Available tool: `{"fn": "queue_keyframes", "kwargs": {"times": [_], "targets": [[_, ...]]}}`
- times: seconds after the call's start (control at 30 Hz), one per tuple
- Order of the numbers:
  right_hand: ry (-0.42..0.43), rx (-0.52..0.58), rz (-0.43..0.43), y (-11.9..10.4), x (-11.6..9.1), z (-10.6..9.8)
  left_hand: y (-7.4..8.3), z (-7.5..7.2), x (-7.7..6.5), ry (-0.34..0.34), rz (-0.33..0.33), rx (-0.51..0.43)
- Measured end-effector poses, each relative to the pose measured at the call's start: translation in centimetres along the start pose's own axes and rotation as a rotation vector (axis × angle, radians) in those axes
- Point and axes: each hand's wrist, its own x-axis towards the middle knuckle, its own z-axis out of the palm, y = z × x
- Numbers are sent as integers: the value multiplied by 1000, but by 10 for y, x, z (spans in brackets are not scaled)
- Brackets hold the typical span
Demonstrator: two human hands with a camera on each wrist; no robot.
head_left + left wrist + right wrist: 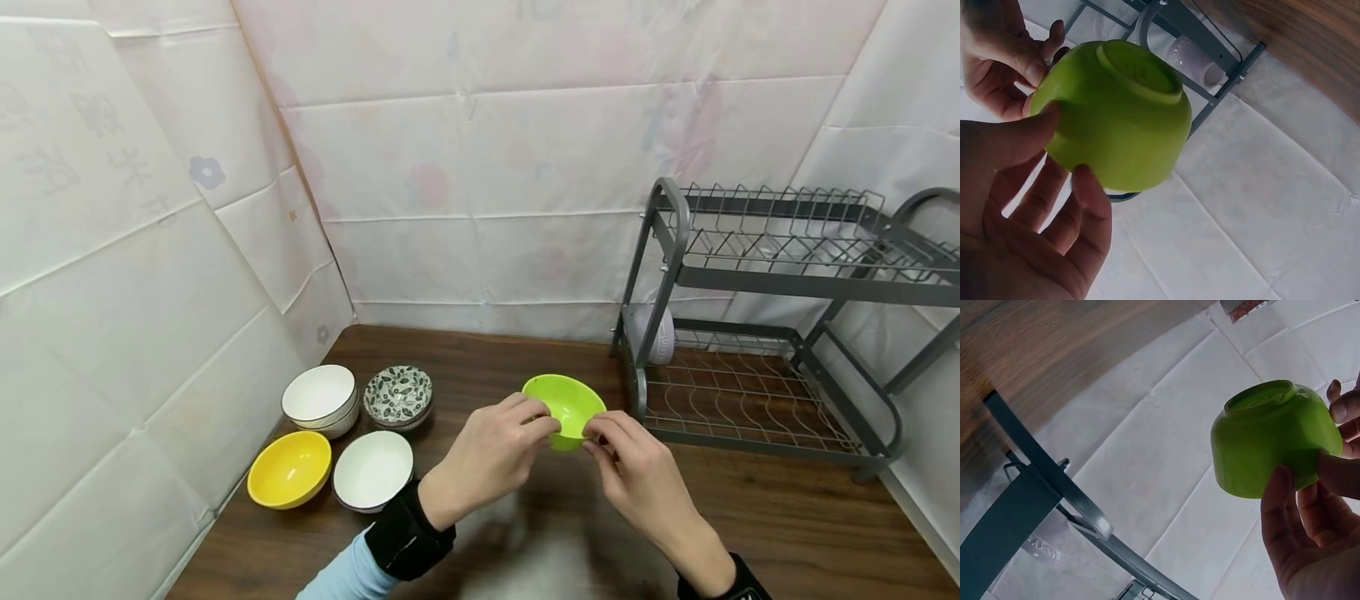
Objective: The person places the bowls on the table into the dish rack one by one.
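Both hands hold a lime-green bowl (pixel 567 402) above the table, tilted so its inside shows in the head view. My left hand (pixel 501 446) pinches the rim on its near left side. At the near right, my right hand (pixel 636 467) pinches the rim between thumb and fingers. In the left wrist view the green bowl (pixel 1122 125) shows its outside and foot ring, with the left hand (pixel 1041 212) at its edge. From the right wrist view, the bowl (pixel 1272 440) is seen likewise, the right hand (pixel 1316 531) gripping its lower edge.
A grey two-tier dish rack (pixel 810 287) stands at the right, a pale lilac dish (pixel 660 335) upright in its lower tier. On the left of the brown table (pixel 480 358) are stacked white bowls (pixel 320 395), patterned bowls (pixel 398 396), a yellow bowl (pixel 289 470) and another white bowl (pixel 373 471).
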Motion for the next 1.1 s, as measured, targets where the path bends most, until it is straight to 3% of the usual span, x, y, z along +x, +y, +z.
{"fn": "queue_keyframes", "kwargs": {"times": [0.3, 0.57, 0.87, 1.1], "targets": [[15, 30, 45, 7, -2, -14, 2, -1, 9, 47, 5, -49], [90, 22, 99, 16, -7, -31, 7, -3, 11, 101, -9, -100], [212, 5, 199, 30, -5, -56, 11, 5, 9, 44, -33, -149], [262, 11, 381, 43, -7, -78, 15, 9, 14, 16, -36, -181]]}}
